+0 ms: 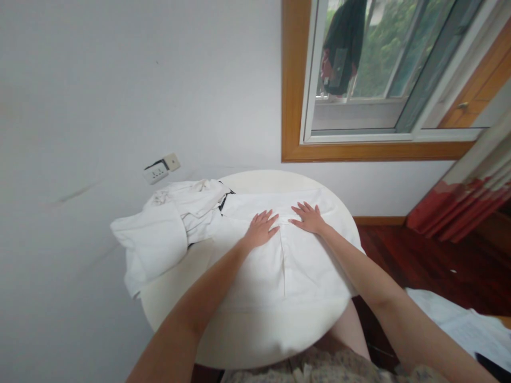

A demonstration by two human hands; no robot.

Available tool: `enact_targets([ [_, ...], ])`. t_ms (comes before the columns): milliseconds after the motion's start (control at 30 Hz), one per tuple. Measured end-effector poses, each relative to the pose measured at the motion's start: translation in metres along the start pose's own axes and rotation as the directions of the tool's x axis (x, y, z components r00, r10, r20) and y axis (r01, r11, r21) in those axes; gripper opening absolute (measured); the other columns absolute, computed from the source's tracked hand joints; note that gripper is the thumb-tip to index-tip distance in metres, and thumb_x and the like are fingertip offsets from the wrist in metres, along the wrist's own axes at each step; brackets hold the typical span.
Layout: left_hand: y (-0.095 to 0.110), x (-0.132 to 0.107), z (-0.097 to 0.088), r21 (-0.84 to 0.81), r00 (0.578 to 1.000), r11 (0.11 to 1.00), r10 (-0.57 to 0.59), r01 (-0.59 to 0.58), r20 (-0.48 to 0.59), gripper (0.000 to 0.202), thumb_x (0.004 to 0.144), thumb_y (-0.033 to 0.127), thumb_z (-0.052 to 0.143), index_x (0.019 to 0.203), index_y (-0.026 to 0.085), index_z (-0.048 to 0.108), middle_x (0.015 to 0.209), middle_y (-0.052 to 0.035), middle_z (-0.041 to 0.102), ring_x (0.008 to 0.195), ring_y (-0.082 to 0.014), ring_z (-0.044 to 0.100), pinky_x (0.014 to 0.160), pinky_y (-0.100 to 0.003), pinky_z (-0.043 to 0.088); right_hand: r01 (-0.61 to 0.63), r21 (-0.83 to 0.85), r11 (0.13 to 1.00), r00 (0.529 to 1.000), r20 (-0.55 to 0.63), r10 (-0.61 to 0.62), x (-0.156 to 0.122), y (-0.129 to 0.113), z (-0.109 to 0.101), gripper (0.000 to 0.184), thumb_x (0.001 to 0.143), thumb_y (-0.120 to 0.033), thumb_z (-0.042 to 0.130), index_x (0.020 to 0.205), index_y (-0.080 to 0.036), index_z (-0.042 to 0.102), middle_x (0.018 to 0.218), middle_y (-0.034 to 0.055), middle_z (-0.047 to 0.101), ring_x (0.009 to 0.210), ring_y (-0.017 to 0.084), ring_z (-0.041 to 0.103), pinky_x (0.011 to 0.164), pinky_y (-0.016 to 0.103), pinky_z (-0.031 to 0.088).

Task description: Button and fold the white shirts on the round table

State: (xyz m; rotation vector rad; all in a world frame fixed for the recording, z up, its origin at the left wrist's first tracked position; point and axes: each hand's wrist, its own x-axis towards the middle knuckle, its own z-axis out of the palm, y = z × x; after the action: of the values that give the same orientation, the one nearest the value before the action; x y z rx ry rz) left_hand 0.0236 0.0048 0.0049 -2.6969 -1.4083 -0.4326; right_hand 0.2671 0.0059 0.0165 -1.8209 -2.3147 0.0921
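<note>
A white garment (255, 276) lies spread flat on a round cream-coloured table (271, 338). It has a crosswise seam near its top and a line or slit running down its middle; I cannot tell exactly what garment it is. My left hand (261, 230) rests palm down on its upper part, left of the middle line, fingers stretched out. To the right of that line my right hand (308, 217) also lies flat on the cloth, fingers spread. Beside the garment, a heap of crumpled white cloth (159, 234) with black edging hangs over the table's left edge.
The table stands close to a white wall (179, 80) with a power socket (156, 173). A wood-framed window (291, 106) is at the upper right, with a red and cream curtain (459, 197) beside it. More white cloth (459, 319) lies at the lower right.
</note>
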Motion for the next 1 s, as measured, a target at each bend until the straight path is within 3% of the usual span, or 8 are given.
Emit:
enact_targets([
  [133, -0.003, -0.004, -0.005, -0.004, 1.0, 1.0, -0.013, 0.013, 0.028, 0.05, 0.094, 0.049, 0.038, 0.141, 0.033, 0.041, 0.151, -0.0025, 0.037, 0.139, -0.0245, 0.033, 0.115, -0.044, 0.026, 0.142, 0.106, 0.984, 0.983, -0.136, -0.127, -0.007, 0.004, -0.005, 0.054, 0.091, -0.054, 0.043, 0.138, -0.028, 0.049, 0.145, 0.0049, 0.046, 0.137, 0.025, 0.034, 0.112, 0.048, 0.024],
  [267, -0.007, -0.009, -0.014, -0.002, 0.999, 1.0, -0.021, 0.021, -0.045, 0.047, 0.092, 0.034, 0.044, 0.139, 0.026, 0.045, 0.146, -0.0062, 0.045, 0.134, -0.0228, 0.041, 0.113, -0.042, 0.031, 0.242, 0.196, 0.95, 0.958, -0.203, -0.202, -0.02, 0.009, -0.009, 0.044, 0.09, -0.037, 0.044, 0.13, -0.025, 0.058, 0.139, 0.0029, 0.053, 0.134, 0.02, 0.04, 0.111, 0.038, 0.03],
  [400, -0.012, -0.016, -0.011, -0.04, 0.994, 0.998, -0.048, 0.045, -0.097, 0.043, 0.09, 0.024, 0.043, 0.132, 0.022, 0.052, 0.139, -0.0066, 0.053, 0.128, -0.0199, 0.047, 0.111, -0.039, 0.036, 0.221, 0.161, 0.962, 0.969, -0.149, -0.197, -0.03, 0.004, -0.002, 0.05, 0.087, -0.037, 0.052, 0.134, -0.024, 0.054, 0.142, 0.0048, 0.049, 0.134, 0.022, 0.04, 0.111, 0.041, 0.03],
  [767, -0.017, -0.016, -0.002, -0.114, 0.984, 0.992, -0.076, 0.057, -0.163, 0.039, 0.09, 0.017, 0.04, 0.124, 0.017, 0.059, 0.133, -0.0075, 0.058, 0.125, -0.0188, 0.05, 0.111, -0.038, 0.038, 0.186, 0.138, 0.973, 0.966, -0.208, -0.155, -0.031, -0.003, 0.006, 0.04, 0.098, -0.037, 0.034, 0.119, -0.023, 0.065, 0.135, 0.0054, 0.056, 0.13, 0.018, 0.046, 0.107, 0.039, 0.034],
  [1000, -0.01, -0.016, -0.014, -0.113, 0.958, 0.993, -0.062, 0.031, -0.281, 0.034, 0.095, 0.021, 0.034, 0.113, 0.017, 0.062, 0.118, -0.0083, 0.065, 0.115, -0.0198, 0.054, 0.107, -0.039, 0.041, 0.239, 0.147, 0.96, 0.952, -0.23, -0.202, -0.037, -0.006, -0.003, 0.041, 0.098, -0.031, 0.031, 0.122, -0.022, 0.062, 0.133, 0.0054, 0.059, 0.128, 0.018, 0.048, 0.111, 0.041, 0.028],
])
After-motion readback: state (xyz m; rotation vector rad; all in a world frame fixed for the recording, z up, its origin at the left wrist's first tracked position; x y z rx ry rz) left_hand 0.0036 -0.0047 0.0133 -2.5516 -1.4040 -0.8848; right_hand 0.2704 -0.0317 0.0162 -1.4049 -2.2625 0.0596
